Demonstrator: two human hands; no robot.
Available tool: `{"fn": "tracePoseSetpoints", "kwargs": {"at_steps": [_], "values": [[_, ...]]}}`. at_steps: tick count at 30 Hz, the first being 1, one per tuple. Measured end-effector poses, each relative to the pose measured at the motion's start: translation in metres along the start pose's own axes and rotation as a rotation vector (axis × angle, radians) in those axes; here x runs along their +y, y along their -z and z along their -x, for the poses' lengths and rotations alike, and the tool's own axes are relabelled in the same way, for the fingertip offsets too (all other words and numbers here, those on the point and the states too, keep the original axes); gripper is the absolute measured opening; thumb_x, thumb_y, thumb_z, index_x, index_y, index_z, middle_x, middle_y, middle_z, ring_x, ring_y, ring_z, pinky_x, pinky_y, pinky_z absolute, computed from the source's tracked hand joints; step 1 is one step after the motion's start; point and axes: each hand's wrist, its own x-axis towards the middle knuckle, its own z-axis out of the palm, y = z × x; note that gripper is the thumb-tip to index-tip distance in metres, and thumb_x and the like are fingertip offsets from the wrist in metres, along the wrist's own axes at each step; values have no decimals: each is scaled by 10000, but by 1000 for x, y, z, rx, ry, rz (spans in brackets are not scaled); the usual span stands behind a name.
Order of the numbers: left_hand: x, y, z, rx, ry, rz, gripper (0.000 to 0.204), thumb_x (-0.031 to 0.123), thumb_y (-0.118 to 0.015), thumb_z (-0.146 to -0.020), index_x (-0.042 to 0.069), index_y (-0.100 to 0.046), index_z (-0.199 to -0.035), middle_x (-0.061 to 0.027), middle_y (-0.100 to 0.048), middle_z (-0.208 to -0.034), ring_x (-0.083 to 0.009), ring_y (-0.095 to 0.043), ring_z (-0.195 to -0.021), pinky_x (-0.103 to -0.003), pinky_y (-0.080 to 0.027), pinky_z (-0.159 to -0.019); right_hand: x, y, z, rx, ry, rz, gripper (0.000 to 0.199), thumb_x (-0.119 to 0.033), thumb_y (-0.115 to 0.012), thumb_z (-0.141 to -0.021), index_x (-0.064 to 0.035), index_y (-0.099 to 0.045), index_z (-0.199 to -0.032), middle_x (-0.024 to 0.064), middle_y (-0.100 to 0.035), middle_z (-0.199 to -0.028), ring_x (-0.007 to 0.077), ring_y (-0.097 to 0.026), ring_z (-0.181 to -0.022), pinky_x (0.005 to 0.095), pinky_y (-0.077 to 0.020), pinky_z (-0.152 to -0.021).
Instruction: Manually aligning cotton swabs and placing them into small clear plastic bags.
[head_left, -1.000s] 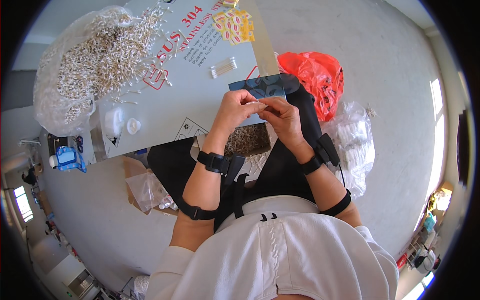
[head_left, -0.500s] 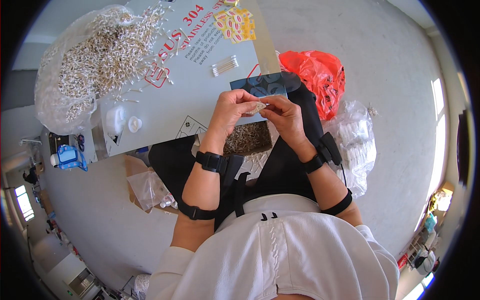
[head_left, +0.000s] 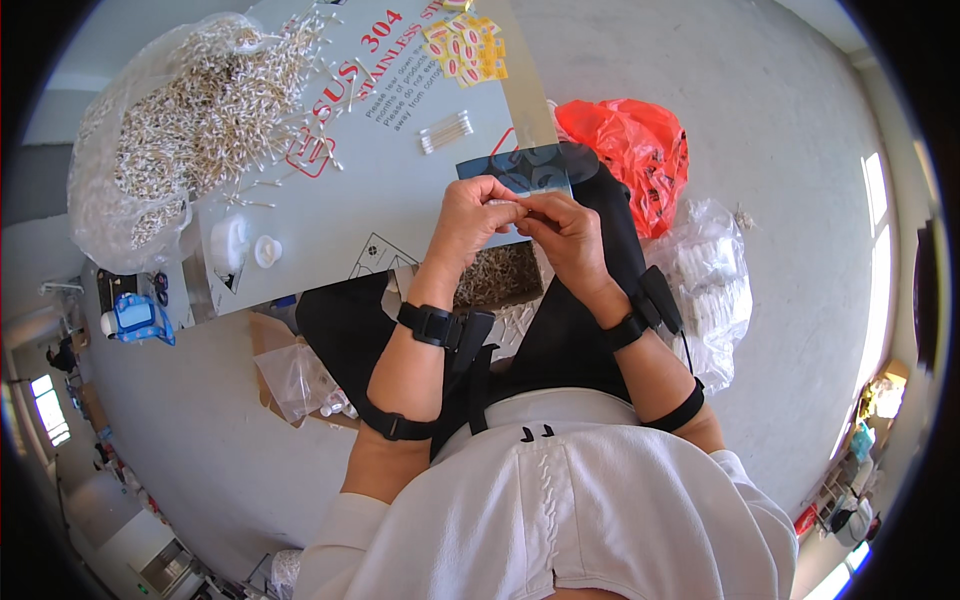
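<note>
My left hand (head_left: 468,222) and my right hand (head_left: 568,236) meet over the table's near edge, fingertips pinched together. Between them is a small whitish bundle, apparently cotton swabs, now mostly hidden by the fingers. Just below my hands, a small box (head_left: 520,298) full of cotton swabs sits at my lap. Behind them a dark blue sheet (head_left: 515,172) with round shapes lies on the table corner. Farther back lies a short row of cotton swabs (head_left: 446,132). A big clear bag (head_left: 90,205) at the left spills a heap of loose swabs (head_left: 210,120).
Yellow-and-white slips (head_left: 465,52) lie at the table's far edge. A white tub (head_left: 229,243) and small round white piece (head_left: 267,250) stand at left. Right of my leg are a red plastic bag (head_left: 640,155) and a clear bag of white packs (head_left: 710,285).
My fingers have closed in around the whitish bundle, which showed plainly before and is now nearly covered. Both hands stay in about the same place.
</note>
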Motion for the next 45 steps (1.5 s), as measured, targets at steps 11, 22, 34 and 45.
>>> {"fn": "tracePoseSetpoints", "kwargs": {"at_steps": [11, 22, 34, 45], "values": [[7, 7, 18, -31, -51, 264, 403, -71, -669, -776, -35, -630, -1175, -86, -668, -1097, -141, -642, -975, -239, -529, -806, -12, 12, -9, -22, -54, 139, 252, -78, -765, -782, 7, -699, -1010, 97, -663, -865, 138, -657, -693, 249, -529, -621], [-7, 2, 13, 40, -236, -78, 335, -42, -692, -807, -20, -677, -1141, -63, -718, -967, -95, -647, -872, -245, -534, -787, -22, 4, -37, -145, -359, 150, 317, -186, -834, -666, 25, -644, -808, 92, -637, -635, 128, -624, -543, 255, -500, -527], [-6, 0, 14, 81, -271, -229, 363, -84, -678, -806, -3, -680, -1160, -58, -714, -1018, -97, -641, -916, -245, -536, -837, -12, -4, -54, -222, -356, 403, 356, -255, -824, -677, 9, -603, -768, 64, -611, -621, 100, -562, -529, 256, -440, -455], [-8, 1, 12, 84, -254, -196, 365, -90, -677, -803, 14, -690, -1152, -37, -710, -1000, -80, -632, -895, -236, -534, -820, -12, -5, -57, -251, -424, 360, 360, -270, -821, -671, 9, -611, -757, 71, -611, -625, 108, -582, -551, 251, -455, -480]]}}
